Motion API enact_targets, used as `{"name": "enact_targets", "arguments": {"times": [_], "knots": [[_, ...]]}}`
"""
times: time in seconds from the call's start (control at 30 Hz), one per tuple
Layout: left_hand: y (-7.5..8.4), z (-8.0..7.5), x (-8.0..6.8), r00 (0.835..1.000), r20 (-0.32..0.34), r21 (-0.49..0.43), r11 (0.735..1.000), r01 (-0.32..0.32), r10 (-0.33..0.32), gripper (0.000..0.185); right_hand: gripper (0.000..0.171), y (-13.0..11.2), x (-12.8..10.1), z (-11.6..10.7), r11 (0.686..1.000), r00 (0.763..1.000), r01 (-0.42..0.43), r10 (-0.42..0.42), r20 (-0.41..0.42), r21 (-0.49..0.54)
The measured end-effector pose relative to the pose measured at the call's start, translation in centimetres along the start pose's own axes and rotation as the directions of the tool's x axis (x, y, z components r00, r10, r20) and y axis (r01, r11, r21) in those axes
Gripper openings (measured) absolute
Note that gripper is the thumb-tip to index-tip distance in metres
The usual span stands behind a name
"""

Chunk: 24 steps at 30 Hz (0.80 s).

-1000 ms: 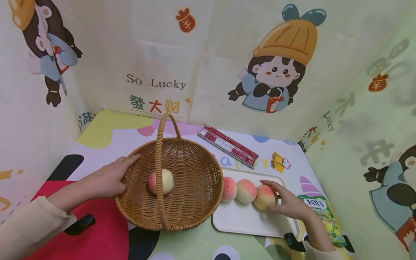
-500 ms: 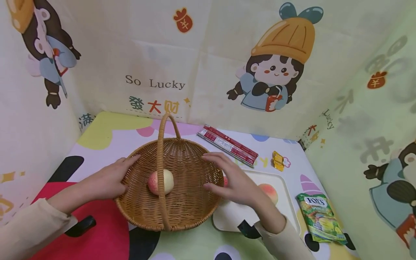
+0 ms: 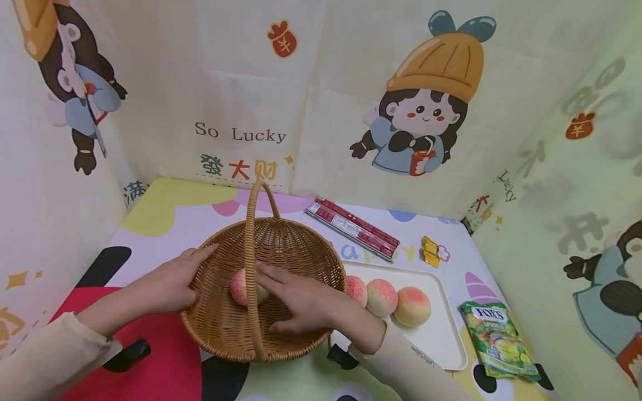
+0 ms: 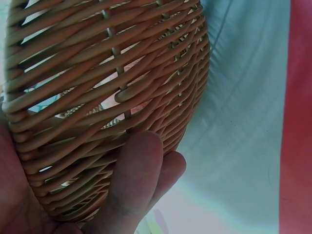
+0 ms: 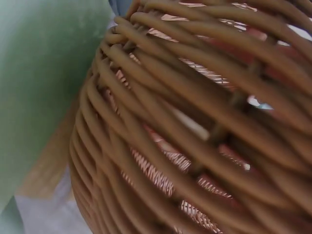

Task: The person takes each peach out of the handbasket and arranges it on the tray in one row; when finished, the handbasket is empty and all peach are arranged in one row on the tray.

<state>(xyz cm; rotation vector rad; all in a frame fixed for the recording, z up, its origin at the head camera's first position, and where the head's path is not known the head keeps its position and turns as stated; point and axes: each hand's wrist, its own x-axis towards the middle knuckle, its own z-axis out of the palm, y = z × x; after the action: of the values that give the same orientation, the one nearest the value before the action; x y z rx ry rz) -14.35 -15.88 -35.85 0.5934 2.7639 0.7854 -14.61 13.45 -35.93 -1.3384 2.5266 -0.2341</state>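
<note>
A brown wicker basket point(image 3: 215, 328) with a tall arched handle stands in the middle of the table. My left hand point(image 3: 163, 284) grips its left rim; in the left wrist view the thumb and a finger point(image 4: 139, 170) lie against the woven wall. Inside the basket lies one pink-and-cream peach point(image 3: 239, 287), partly hidden by the handle and my right hand point(image 3: 306, 301). That hand reaches over the right rim, fingers extended with the tips right at the peach. The right wrist view is filled by the basket's weave point(image 5: 185, 126), and the right hand's fingers are hidden there.
Right of the basket, a white tray point(image 3: 441, 351) holds three peaches point(image 3: 382, 297) in a row. Beyond it are a long red packet point(image 3: 353, 227) and a small gold wrapper point(image 3: 429, 252). A green candy bag point(image 3: 499, 337) lies at far right. Printed cloth walls enclose the table.
My right hand has moved left from the rightmost peach on the tray, over the rim and into the basket. The left hand stays on the basket, and the peaches have kept their places.
</note>
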Motion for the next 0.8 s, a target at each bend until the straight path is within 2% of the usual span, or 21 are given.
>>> {"name": "enact_targets", "arguments": {"times": [0.1, 0.43, 0.67, 0.8], "knots": [[-0.03, 0.05, 0.01, 1.0, -0.004, 0.004, 1.0, -0.006, 0.006, 0.091, 0.095, -0.02, 0.02, 0.12, 1.0, 1.0, 0.0, 0.0, 0.023, -0.015], [-0.07, 0.18, 0.0, 1.0, -0.012, 0.008, 1.0, -0.001, 0.001, 0.09, 0.071, -0.12, 0.22, 0.28, 0.997, 0.991, -0.072, 0.067, -0.112, -0.036], [-0.14, 0.3, -0.02, 1.0, -0.023, 0.012, 1.0, -0.01, 0.011, 0.09, 0.052, -0.11, 0.4, 0.51, 0.998, 0.984, -0.043, 0.034, -0.176, -0.05], [-0.23, 0.39, -0.03, 1.0, -0.025, 0.011, 1.0, -0.012, 0.012, 0.09, 0.051, -0.07, 0.42, 0.68, 0.996, 0.982, -0.061, 0.046, -0.186, -0.071]]}}
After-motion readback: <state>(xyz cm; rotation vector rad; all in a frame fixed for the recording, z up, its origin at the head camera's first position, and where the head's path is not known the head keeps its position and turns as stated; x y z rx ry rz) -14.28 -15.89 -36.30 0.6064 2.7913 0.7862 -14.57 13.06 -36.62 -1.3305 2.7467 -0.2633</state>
